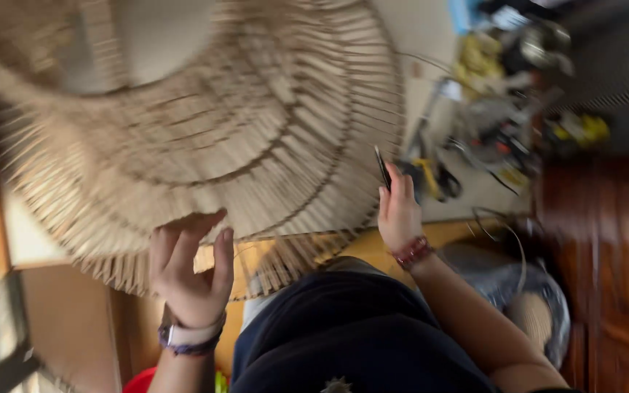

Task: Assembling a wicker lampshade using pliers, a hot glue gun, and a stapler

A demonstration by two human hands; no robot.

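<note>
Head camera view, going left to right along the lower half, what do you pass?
Left hand under the woven cane shade's edge → right hand holding a thin dark tool → dark wooden cabinet.

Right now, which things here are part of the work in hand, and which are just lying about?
In hand: woven cane shade, touched by the left hand; thin dark tool in the right hand.
Lying about: blurred tools on the table; grey bag beside the wooden cabinet.
</note>
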